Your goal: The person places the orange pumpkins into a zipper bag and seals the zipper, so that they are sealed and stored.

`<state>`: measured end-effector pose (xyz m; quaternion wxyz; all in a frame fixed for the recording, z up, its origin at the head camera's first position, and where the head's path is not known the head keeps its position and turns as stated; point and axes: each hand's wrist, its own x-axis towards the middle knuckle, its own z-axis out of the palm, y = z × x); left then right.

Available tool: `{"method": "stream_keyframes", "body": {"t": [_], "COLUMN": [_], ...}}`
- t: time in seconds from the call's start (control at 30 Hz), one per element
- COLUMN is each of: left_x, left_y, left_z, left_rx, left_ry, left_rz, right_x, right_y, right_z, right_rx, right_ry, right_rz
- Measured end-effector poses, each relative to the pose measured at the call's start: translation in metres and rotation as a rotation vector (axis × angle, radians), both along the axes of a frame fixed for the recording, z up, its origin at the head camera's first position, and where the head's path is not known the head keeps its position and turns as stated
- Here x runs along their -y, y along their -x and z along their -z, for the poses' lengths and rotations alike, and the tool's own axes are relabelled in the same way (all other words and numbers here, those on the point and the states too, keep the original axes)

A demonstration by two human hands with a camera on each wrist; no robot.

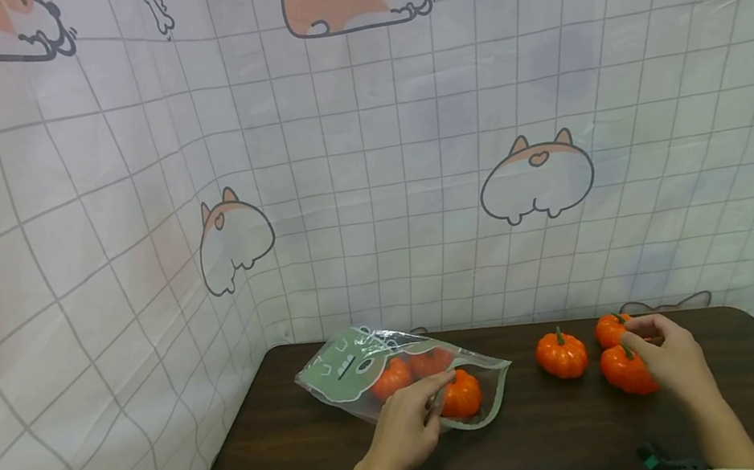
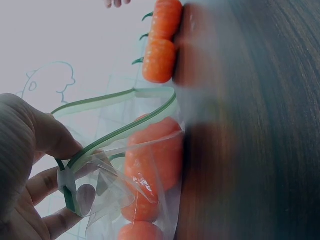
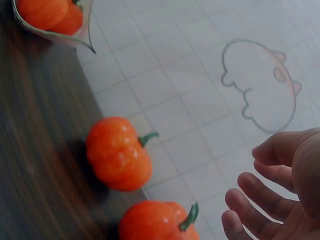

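A clear zip bag with a green printed panel lies on its side at the left, its mouth facing right. Several small orange pumpkins sit inside, one pumpkin close to the mouth. My left hand pinches the bag's edge beside the white zip slider, and the green zip rim stands apart. Over at the right, my right hand hovers above two loose pumpkins, the nearer pumpkin and the farther pumpkin. Its fingers are loosely bent with nothing between them. Another loose pumpkin rests between bag and hand.
The dark wooden table carries everything. A dark object with a green spot lies beside the right forearm near the front. Behind and to the left hangs a white gridded cloth with dog drawings, close against the table's edges.
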<state>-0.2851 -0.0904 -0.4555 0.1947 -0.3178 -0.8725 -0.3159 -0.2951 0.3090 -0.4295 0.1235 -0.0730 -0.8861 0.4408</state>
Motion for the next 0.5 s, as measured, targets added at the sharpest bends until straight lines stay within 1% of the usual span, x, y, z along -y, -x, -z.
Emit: {"method": "stream_keyframes", "body": {"t": [0.27, 0.5], "left_x": [0.001, 0.002], "left_y": [0.001, 0.000], "left_z": [0.000, -0.001], "left_rx": [0.000, -0.003], "left_ry": [0.000, -0.009], "left_rz": [-0.003, 0.000], "right_x": [-0.017, -0.026], "right_y": [0.005, 0.010], "right_z": [0.011, 0.022], "right_rx": [0.061, 0.109], "right_ry": [0.034, 0.037], "right_rz": [0.030, 0.006]}}
